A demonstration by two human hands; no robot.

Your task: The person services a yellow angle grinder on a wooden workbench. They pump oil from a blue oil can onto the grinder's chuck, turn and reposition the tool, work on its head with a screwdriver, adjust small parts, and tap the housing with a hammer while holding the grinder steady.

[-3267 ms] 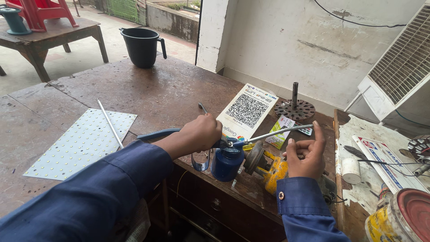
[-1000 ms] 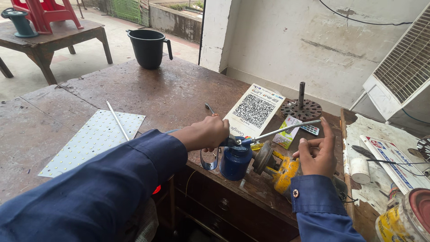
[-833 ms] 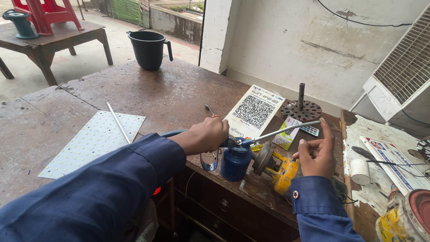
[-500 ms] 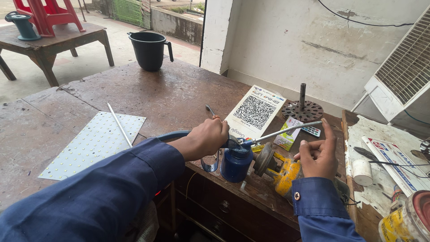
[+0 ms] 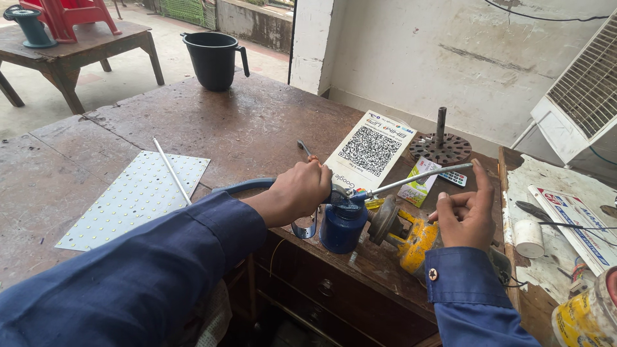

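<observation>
— What did the head view show?
— My left hand [image 5: 301,190] gripped the blue oil can [image 5: 342,222] at the workbench [image 5: 212,122] front edge. My right hand [image 5: 464,215], half open, touched its spout [image 5: 418,179] beside the yellow grinder [image 5: 411,236].

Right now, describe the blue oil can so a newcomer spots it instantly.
Start at the worn brown wooden workbench and go to its near edge, between the two hands. The small round blue metal oil can stands there under the left hand. Unlike the yellow tool beside it, it carries a long thin silver spout.
</observation>
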